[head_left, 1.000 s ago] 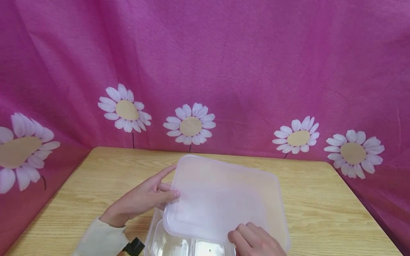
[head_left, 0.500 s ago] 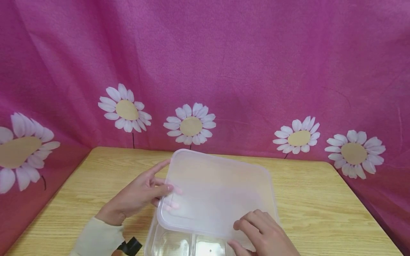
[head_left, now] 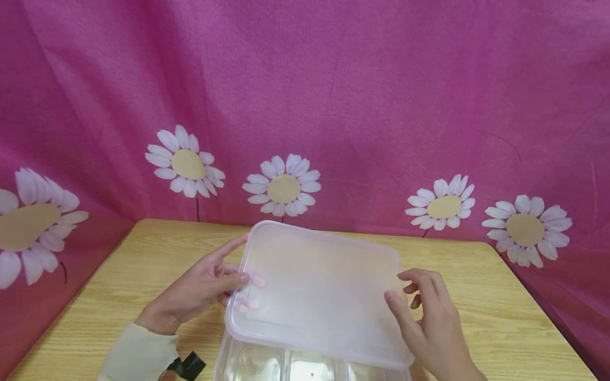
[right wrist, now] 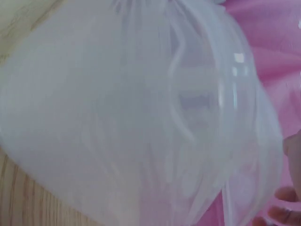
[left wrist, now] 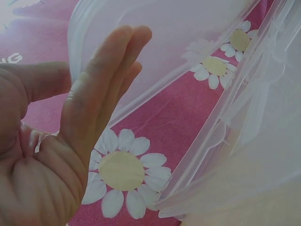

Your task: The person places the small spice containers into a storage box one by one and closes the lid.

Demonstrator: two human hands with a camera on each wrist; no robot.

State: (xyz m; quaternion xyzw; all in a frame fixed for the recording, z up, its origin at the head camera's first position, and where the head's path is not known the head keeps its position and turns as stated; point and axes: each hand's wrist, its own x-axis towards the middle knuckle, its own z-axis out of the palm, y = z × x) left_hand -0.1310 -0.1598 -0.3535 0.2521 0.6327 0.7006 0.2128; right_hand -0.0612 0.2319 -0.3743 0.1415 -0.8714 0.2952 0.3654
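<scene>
A translucent white rectangular lid (head_left: pixel 314 296) is held tilted above a clear plastic container (head_left: pixel 312 365) with several compartments. The container's front part shows below the lid; the rest lies under it. My left hand (head_left: pixel 200 291) pinches the lid's left edge, thumb on top and fingers behind, seen blurred through the plastic. In the left wrist view the lid (left wrist: pixel 155 47) runs between thumb and straight fingers, apart from the container's side (left wrist: pixel 225 132). My right hand (head_left: pixel 433 323) is by the lid's right edge, thumb and fingers spread apart; contact with the lid cannot be made out.
A light wood table (head_left: pixel 495 312) lies under everything. Behind it hangs a magenta cloth (head_left: pixel 362 106) with white daisies. A black device (head_left: pixel 189 366) is strapped at my left wrist, below the pale sleeve (head_left: pixel 140 352).
The lid has shifted slightly left and up with my left hand. From the lid's front edge my right hand has moved to its right side, and its fingers have spread.
</scene>
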